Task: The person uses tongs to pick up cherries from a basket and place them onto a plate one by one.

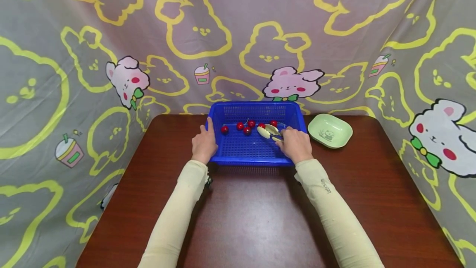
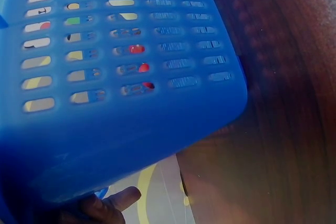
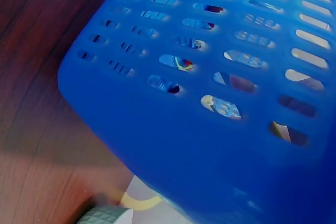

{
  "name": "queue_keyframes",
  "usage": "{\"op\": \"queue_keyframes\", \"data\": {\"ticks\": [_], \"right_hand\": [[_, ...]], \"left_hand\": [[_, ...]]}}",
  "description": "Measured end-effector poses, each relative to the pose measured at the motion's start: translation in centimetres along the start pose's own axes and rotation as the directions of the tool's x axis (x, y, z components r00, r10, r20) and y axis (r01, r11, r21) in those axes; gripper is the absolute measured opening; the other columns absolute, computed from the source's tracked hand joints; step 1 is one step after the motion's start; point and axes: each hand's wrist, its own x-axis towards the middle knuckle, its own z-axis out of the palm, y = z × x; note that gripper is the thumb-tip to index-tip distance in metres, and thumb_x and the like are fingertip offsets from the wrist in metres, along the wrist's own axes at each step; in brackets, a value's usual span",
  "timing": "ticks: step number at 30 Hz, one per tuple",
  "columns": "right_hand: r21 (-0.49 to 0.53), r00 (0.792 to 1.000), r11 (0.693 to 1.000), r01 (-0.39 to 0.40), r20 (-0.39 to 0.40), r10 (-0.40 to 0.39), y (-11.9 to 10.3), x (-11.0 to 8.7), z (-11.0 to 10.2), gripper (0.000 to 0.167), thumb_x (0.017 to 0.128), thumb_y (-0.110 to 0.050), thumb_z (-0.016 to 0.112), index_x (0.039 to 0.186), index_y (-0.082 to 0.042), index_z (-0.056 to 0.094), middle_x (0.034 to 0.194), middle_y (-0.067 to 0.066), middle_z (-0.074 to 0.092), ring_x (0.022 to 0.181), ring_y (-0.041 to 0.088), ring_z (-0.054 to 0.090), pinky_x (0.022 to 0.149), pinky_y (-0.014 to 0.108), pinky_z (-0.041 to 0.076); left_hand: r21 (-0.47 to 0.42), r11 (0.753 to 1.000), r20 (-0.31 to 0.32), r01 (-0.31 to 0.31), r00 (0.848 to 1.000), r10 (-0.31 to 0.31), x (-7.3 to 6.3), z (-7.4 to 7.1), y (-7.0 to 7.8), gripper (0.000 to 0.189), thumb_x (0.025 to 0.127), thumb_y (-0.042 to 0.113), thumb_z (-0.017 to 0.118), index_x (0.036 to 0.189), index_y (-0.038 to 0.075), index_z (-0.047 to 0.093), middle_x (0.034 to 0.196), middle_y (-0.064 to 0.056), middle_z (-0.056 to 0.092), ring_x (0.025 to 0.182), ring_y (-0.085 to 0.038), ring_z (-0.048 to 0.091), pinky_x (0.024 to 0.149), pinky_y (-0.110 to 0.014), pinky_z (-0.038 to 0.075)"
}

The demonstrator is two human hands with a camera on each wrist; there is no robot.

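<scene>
A blue plastic basket stands on the table, with several red cherries on its slotted floor. My left hand grips the basket's left rim; its fingertips show past the blue wall in the left wrist view. In my right hand are small tongs with pale cream tips, reaching down inside the basket's right half. The tips are at a cherry, but whether they pinch it cannot be told. Through the slots in the right wrist view, bits of red and cream show; the hand itself is hidden there.
To the right of the basket sits a pale green dish with a panda print on its bottom. The dark brown wooden table meets a patterned grey curtain at the back and both sides.
</scene>
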Motion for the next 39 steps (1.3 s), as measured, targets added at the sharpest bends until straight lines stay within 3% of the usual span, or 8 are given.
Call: {"op": "queue_keyframes", "data": {"ticks": [14, 29, 39], "right_hand": [[0.017, 1.0, 1.0, -0.001, -0.015, 0.001, 0.1, -0.2, -0.1, 0.036, 0.088, -0.033, 0.082, 0.11, -0.006, 0.076, 0.094, 0.013, 0.071, 0.082, 0.04, 0.069, 0.07, 0.054, 0.054], [0.069, 0.996, 0.998, 0.006, -0.09, 0.0, 0.4, -1.0, -1.9, 0.034, 0.088, -0.033, 0.083, 0.111, -0.009, 0.078, 0.086, 0.008, 0.066, 0.071, 0.036, 0.066, 0.061, 0.053, 0.05], [0.067, 0.995, 0.998, -0.002, -0.102, 0.009, 0.8, -1.9, -3.1, 0.04, 0.089, -0.036, 0.081, 0.119, -0.01, 0.077, 0.092, 0.008, 0.067, 0.071, 0.036, 0.065, 0.058, 0.05, 0.048]], "left_hand": [[-0.007, 1.0, 0.005, 0.002, 1.0, -0.002, 0.0, 0.1, 0.1, 0.107, 0.084, 0.015, 0.079, 0.167, 0.007, 0.012, 0.144, -0.03, 0.049, 0.078, -0.042, 0.068, 0.073, -0.053, 0.057], [-0.004, 1.0, 0.01, -0.001, 1.0, 0.001, 0.0, 0.0, 0.1, 0.107, 0.085, 0.015, 0.08, 0.167, 0.007, 0.01, 0.144, -0.031, 0.048, 0.077, -0.042, 0.067, 0.075, -0.054, 0.056], [-0.002, 1.0, 0.009, 0.0, 1.0, 0.0, 0.1, 0.1, 0.0, 0.105, 0.086, 0.015, 0.079, 0.167, 0.007, 0.011, 0.144, -0.031, 0.048, 0.077, -0.041, 0.067, 0.075, -0.054, 0.056]]}}
